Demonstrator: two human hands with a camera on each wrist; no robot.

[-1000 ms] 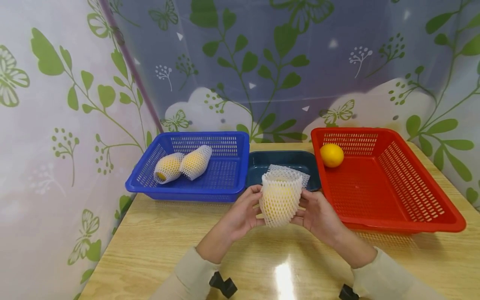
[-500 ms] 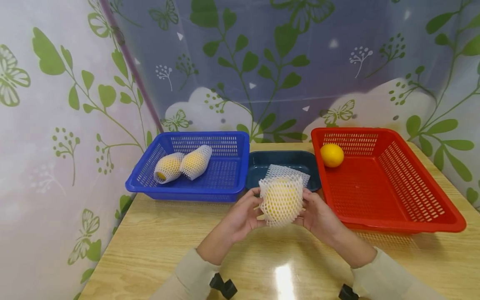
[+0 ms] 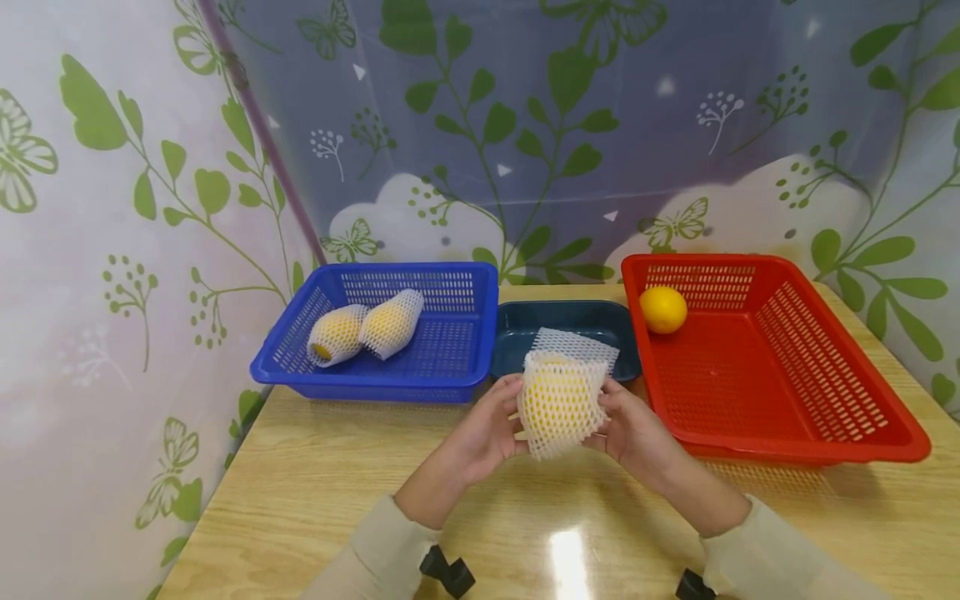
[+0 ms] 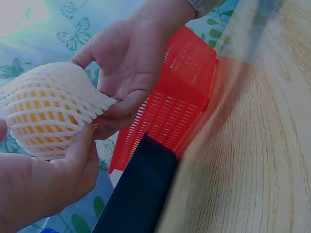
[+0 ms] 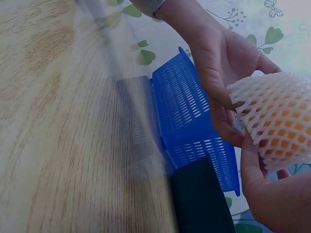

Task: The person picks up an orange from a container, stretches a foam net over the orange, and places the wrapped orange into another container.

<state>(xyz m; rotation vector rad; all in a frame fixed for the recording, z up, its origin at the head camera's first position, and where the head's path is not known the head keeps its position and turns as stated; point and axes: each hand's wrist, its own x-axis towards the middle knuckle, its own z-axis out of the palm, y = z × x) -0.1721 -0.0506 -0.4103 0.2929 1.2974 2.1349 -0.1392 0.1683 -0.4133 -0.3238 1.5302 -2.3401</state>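
A round yellow-orange fruit in a white foam net sleeve [image 3: 562,404] is held between both hands above the table, in front of the teal tray. My left hand [image 3: 486,433] grips it from the left, my right hand [image 3: 636,433] from the right. Fingers of both hands meet at the sleeve's lower end in the left wrist view, where the foam net [image 4: 46,109] bulges over the fruit. The right wrist view shows yellow-orange through the mesh [image 5: 284,124]. Most of the fruit's skin is hidden by the net.
Two net-wrapped fruits [image 3: 392,325] lie in the blue basket [image 3: 375,385] at left. The teal tray [image 3: 517,315] holds a flat white foam net [image 3: 573,346]. A bare yellow-orange fruit [image 3: 663,310] sits in the red basket [image 3: 780,400] at right. Wooden table [image 3: 337,483] lies beneath.
The wrapped fruit has turned in the hands: the sleeve's wide open rim on top has narrowed and the net has tilted slightly. Both hands stay in nearly the same place.
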